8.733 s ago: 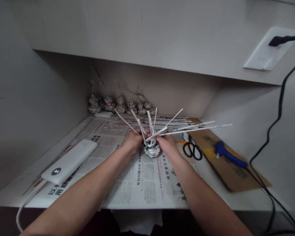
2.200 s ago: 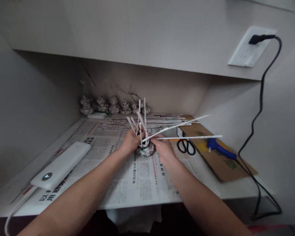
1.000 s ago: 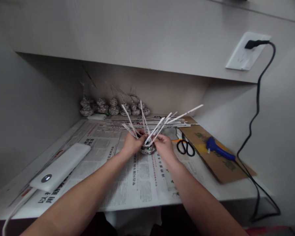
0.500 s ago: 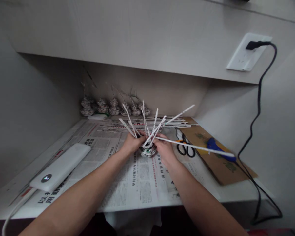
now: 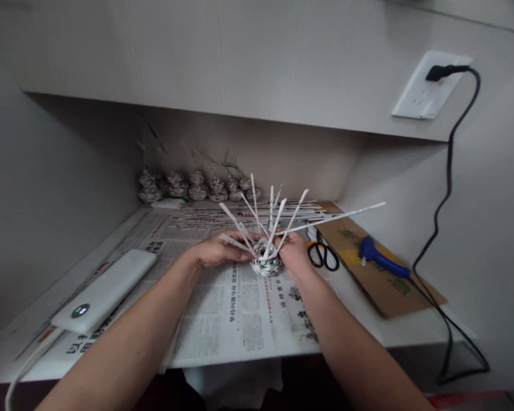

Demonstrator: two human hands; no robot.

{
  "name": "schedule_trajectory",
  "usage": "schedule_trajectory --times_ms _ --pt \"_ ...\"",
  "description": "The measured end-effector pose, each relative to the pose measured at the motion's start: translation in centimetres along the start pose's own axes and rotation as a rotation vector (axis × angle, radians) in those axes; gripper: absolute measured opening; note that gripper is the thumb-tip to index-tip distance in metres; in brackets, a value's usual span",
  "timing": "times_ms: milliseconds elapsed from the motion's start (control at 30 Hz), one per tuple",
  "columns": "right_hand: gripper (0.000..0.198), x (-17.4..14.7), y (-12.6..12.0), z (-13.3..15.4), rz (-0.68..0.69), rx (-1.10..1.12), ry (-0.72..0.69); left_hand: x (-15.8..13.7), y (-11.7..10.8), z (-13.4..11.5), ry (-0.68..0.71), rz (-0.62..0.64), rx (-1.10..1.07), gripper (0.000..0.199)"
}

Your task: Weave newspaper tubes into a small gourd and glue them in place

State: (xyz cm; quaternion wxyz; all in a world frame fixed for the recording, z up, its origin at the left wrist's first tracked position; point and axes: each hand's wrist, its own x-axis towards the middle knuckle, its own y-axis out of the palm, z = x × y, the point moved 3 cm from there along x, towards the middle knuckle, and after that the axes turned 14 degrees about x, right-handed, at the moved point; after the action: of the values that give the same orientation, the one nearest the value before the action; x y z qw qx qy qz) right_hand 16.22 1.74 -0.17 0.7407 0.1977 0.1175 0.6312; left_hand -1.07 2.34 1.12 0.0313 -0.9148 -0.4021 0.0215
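Observation:
A small round basket woven from rolled newspaper strips point(image 5: 265, 266) sits between my hands over the newspaper sheet. Several upright paper strips point(image 5: 272, 214) fan out from its rim, and one long paper strip point(image 5: 346, 216) reaches off to the right. On the left side, my left hand point(image 5: 225, 249) grips the basket's edge, fingers closed behind the strips. My right hand point(image 5: 292, 250) is closed at the right side of the rim, by the base of the long strip. Its fingertips are partly hidden behind the strips.
Behind my hands lies a pile of paper sticks point(image 5: 205, 216). Several woven gourd shapes point(image 5: 197, 187) line the back wall. Scissors point(image 5: 323, 255) lie right, near a blue glue gun point(image 5: 383, 260) on cardboard point(image 5: 389, 299). A white power bank point(image 5: 107, 291) rests left; a black cord point(image 5: 448, 182) hangs right.
The basket has turned, with its upright strips now in other positions. The long strip's free end has swung up and away from me. My left hand has shifted slightly left.

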Motion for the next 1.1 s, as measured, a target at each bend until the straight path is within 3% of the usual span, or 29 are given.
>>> schedule_trajectory --times_ms 133,300,533,667,900,1100 --pt "0.023 0.0 -0.1 -0.2 0.013 -0.025 -0.011 0.4 -0.1 0.6 -0.057 -0.058 -0.035 0.043" --pt "0.025 0.1 -0.3 -0.8 -0.017 -0.082 -0.069 0.6 0.5 0.0 -0.013 -0.062 0.064 0.036" --pt "0.019 -0.1 0.1 -1.4 0.054 -0.107 -0.074 1.8 0.2 1.3 -0.034 -0.398 0.133 0.032" --pt "0.019 -0.6 0.6 -0.7 0.042 -0.096 -0.035 1.9 0.2 1.4 -0.001 -0.482 0.114 0.025" --pt "0.021 -0.3 0.2 -1.0 -0.018 -0.069 -0.096 2.2 1.0 1.4 0.013 -0.563 0.055 0.028" --pt "0.016 -0.5 -0.2 -0.5 -0.002 -0.345 -0.262 2.5 1.5 2.1 0.057 -0.644 0.042 0.023"
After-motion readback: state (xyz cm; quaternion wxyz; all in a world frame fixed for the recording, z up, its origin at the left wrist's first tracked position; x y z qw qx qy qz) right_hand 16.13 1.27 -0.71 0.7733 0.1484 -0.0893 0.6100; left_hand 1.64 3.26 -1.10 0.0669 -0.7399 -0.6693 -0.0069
